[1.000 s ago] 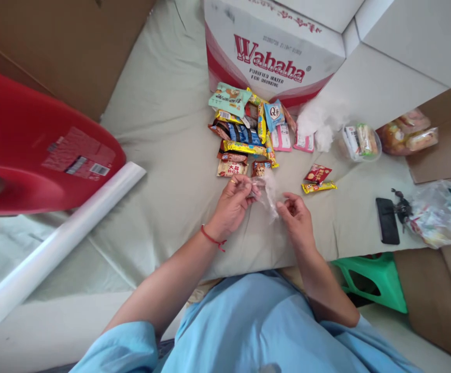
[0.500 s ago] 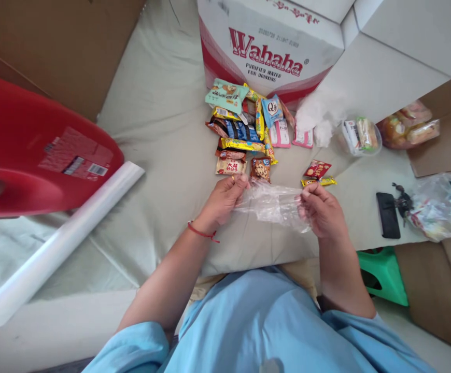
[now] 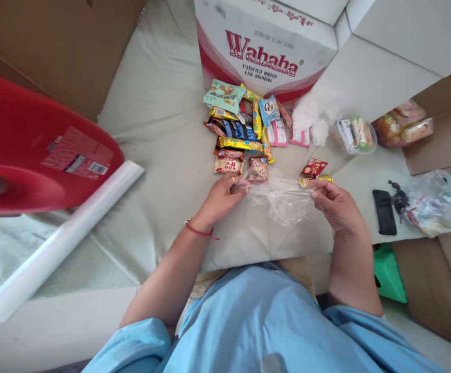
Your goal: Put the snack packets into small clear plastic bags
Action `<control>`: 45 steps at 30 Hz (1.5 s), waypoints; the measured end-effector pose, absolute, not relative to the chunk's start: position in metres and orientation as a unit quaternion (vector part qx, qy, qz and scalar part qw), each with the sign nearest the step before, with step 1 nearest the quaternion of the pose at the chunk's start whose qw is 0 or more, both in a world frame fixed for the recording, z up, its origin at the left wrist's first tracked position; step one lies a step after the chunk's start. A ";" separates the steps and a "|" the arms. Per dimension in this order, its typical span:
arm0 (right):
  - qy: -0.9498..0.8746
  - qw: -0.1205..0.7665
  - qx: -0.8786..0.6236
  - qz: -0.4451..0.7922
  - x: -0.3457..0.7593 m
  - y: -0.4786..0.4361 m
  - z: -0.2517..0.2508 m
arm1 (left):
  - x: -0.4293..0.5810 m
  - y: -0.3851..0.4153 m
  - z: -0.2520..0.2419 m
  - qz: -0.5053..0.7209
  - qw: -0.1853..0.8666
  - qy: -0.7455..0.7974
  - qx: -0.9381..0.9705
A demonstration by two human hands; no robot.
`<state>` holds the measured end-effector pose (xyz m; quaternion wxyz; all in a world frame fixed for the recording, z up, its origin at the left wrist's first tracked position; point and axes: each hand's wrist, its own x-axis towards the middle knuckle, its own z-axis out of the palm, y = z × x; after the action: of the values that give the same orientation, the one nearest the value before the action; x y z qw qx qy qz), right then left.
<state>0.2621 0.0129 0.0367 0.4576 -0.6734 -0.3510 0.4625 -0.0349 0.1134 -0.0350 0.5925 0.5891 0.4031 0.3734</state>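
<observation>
A clear plastic bag (image 3: pixel 285 203) is stretched between my two hands above the cloth-covered surface. My left hand (image 3: pixel 223 199) pinches its left end, and my right hand (image 3: pixel 336 203) pinches its right end. Just beyond my left hand lies a pile of wrapped snacks, with a cream packet (image 3: pixel 228 166) and a brown cookie packet (image 3: pixel 258 169) nearest. The cookie packet partly shows through the film. A red packet (image 3: pixel 314 167) and a yellow one (image 3: pixel 326 178) lie beyond my right hand.
A Wahaha carton (image 3: pixel 264 52) stands behind the snacks. At the left are a red plastic container (image 3: pixel 34 150) and a white roll (image 3: pixel 62 243). A round clear tub (image 3: pixel 355 135), a black phone (image 3: pixel 384 212) and a filled plastic bag (image 3: pixel 431 204) sit at the right.
My right hand has moved right, drawing the bag wider between my hands. My left hand has shifted only slightly. The view has turned a little.
</observation>
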 end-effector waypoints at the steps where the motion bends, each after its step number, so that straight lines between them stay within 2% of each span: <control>1: -0.375 0.434 -0.680 0.457 0.265 0.010 0.035 | -0.033 0.112 -0.034 0.401 0.597 0.394 0.572; 4: -0.434 0.391 -0.685 0.435 0.268 0.004 0.030 | -0.024 0.107 -0.032 0.458 0.652 0.368 0.480; 8: -0.409 0.473 -0.649 0.434 0.256 0.001 0.026 | -0.016 0.103 -0.032 0.471 0.709 0.376 0.367; 11: -0.320 0.528 -0.616 0.488 0.250 0.004 0.033 | -0.024 0.104 -0.032 0.386 0.748 0.379 0.385; 14: -0.273 0.532 -0.610 0.519 0.259 0.010 0.044 | -0.037 0.108 -0.029 0.244 0.800 0.337 0.432; 16: -0.268 0.528 -0.612 0.525 0.268 0.018 0.047 | -0.042 0.110 -0.026 0.199 0.816 0.316 0.441; 26: -0.256 0.557 -0.582 0.534 0.249 0.013 0.002 | -0.030 0.108 -0.018 0.307 0.805 0.384 0.332; 32: -0.324 0.546 -0.614 0.468 0.226 0.000 -0.012 | -0.027 0.109 -0.024 0.355 0.785 0.396 0.318; 38: -0.312 0.623 -0.571 0.435 0.232 0.002 0.002 | -0.031 0.114 -0.033 0.438 0.716 0.399 0.369; 43: -0.257 0.610 -0.562 0.496 0.243 -0.012 0.020 | -0.033 0.117 -0.037 0.473 0.654 0.418 0.417; 45: -0.235 0.590 -0.573 0.518 0.248 -0.019 0.023 | -0.030 0.115 -0.035 0.481 0.661 0.409 0.405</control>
<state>0.2485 -0.0187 0.0232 0.5902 -0.5729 -0.2347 0.5180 -0.0302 0.1151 -0.0347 0.6613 0.4053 0.4088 0.4809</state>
